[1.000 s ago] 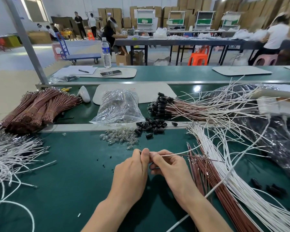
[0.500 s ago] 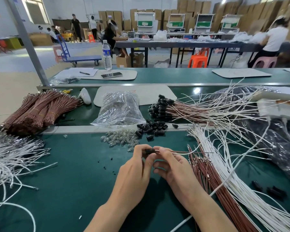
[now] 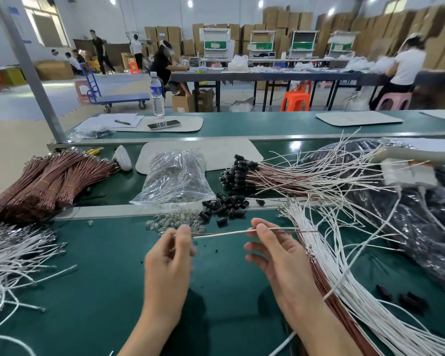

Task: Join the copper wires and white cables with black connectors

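Change vs 0.5 s ago: the hands were touching at a black connector. Now they are apart, with wires stretched between them.

The left hand point(image 3: 168, 260) is blurred, fingers curled, fingertips pinching the left end of the pair; cannot tell whether a connector sits there.

From it the white cable point(image 3: 221, 234) and copper wire point(image 3: 306, 231) run side by side toward 3 o'clock, above the table point(image 3: 100, 291).

On the right hand point(image 3: 278, 255), thumb and forefinger pinch both wires partway along, and the other fingers are loosely spread.

The wire tips reach over the heap point(image 3: 344, 278) at 3 o'clock.

Loose connectors point(image 3: 225, 205) lie at 12 o'clock of the hands, near but not touching.
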`<state>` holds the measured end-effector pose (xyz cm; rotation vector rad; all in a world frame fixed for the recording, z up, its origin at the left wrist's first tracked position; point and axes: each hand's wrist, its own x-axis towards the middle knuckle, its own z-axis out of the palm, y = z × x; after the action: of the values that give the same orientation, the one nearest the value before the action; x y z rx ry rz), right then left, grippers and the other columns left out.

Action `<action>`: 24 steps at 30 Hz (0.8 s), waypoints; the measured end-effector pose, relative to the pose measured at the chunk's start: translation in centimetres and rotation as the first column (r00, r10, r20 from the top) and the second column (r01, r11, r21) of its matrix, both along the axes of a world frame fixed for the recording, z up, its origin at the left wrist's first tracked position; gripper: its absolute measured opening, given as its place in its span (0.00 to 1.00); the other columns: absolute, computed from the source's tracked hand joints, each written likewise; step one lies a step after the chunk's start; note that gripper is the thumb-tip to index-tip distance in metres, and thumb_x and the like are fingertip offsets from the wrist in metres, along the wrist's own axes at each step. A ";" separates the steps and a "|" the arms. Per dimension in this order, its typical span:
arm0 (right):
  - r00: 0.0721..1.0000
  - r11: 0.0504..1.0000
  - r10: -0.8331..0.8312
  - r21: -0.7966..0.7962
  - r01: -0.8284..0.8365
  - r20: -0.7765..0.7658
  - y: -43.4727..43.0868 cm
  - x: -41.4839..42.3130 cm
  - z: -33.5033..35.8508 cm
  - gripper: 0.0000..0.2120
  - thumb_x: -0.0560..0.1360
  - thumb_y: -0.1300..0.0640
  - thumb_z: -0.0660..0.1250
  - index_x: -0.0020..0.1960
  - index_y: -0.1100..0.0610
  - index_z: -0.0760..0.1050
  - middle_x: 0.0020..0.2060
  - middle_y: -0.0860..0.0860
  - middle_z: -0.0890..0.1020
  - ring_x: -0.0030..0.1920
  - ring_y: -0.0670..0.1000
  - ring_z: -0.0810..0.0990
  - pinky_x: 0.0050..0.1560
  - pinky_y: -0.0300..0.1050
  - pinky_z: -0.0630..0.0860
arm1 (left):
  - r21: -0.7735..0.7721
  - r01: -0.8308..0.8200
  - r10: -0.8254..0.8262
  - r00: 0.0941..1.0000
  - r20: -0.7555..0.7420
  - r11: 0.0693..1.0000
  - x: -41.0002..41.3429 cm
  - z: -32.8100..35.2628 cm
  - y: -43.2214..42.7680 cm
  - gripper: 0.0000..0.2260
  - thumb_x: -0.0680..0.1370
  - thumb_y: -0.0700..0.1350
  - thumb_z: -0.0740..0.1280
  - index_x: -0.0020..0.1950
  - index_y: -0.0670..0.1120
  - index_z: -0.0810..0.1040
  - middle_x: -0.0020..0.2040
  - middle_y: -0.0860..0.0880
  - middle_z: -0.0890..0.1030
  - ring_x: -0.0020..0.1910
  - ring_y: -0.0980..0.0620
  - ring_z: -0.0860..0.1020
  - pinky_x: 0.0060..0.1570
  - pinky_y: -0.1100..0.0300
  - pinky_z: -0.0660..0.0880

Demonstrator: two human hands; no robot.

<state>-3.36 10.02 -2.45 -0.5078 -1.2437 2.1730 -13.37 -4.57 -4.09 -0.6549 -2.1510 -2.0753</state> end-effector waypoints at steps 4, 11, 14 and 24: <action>0.997 0.985 -0.080 0.152 0.080 -0.008 1.3 1.0 2.3 0.10 0.70 0.53 0.71 0.49 0.49 0.87 0.46 0.55 0.87 0.41 0.50 0.85 0.40 0.38 0.81 | 0.114 -0.049 0.032 0.989 0.141 0.992 -1.8 0.8 -1.1 0.22 0.77 0.64 0.62 0.35 0.46 0.76 0.31 0.47 0.76 0.27 0.52 0.71 0.28 0.59 0.69; 0.990 0.889 -0.099 0.438 0.132 -0.099 7.6 -0.1 10.2 0.11 0.72 0.50 0.70 0.51 0.52 0.84 0.46 0.51 0.87 0.45 0.48 0.86 0.45 0.37 0.81 | 0.194 0.120 -0.176 0.936 0.305 0.974 -5.5 5.8 4.6 0.17 0.84 0.54 0.61 0.40 0.49 0.80 0.34 0.50 0.79 0.27 0.53 0.74 0.24 0.62 0.71; 0.980 0.908 -0.164 0.373 0.193 -0.110 12.5 -3.1 11.9 0.07 0.78 0.58 0.67 0.54 0.57 0.81 0.43 0.51 0.87 0.44 0.49 0.85 0.45 0.38 0.82 | 0.151 0.190 -0.230 0.916 0.329 0.970 -8.5 8.6 9.5 0.15 0.84 0.53 0.61 0.45 0.44 0.78 0.34 0.51 0.80 0.26 0.54 0.75 0.25 0.63 0.72; 0.949 0.996 0.013 0.081 -0.040 0.315 20.1 -4.0 4.4 0.13 0.81 0.58 0.64 0.60 0.66 0.77 0.50 0.61 0.86 0.43 0.52 0.87 0.39 0.39 0.83 | -0.334 0.321 -0.172 0.897 0.406 0.886 -12.0 8.0 18.7 0.17 0.85 0.52 0.58 0.58 0.40 0.77 0.43 0.46 0.81 0.26 0.54 0.73 0.23 0.64 0.69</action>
<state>-7.35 30.09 2.00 -0.8299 -1.5121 2.1052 -25.40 14.18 3.93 -0.6515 -2.8904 -2.0260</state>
